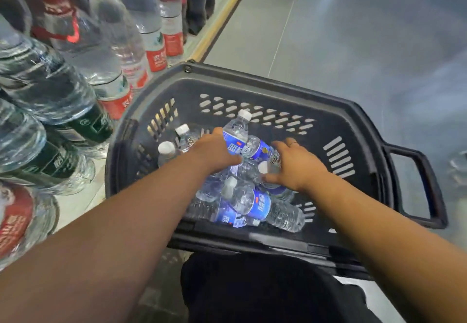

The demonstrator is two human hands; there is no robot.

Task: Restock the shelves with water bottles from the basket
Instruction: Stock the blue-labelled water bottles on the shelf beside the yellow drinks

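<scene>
A dark plastic basket (278, 90) stands on the floor in front of me, holding several small water bottles with blue labels and white caps. My left hand (214, 151) is inside it and grips an upright bottle (238, 127) by its labelled body. My right hand (298, 163) reaches over a lying bottle (257, 149) and another white-capped bottle (264, 168), with its fingers spread and curving down onto them. Two more bottles (255, 204) lie at the near side of the basket. Two capped bottles (168, 149) stand at the left.
The shelf (75, 204) at my left holds large water bottles with red labels (156, 52) and green labels (83, 125). A yellow shelf edge (222, 17) runs away along the grey floor (353, 32). The basket handle (417, 186) sticks out to the right.
</scene>
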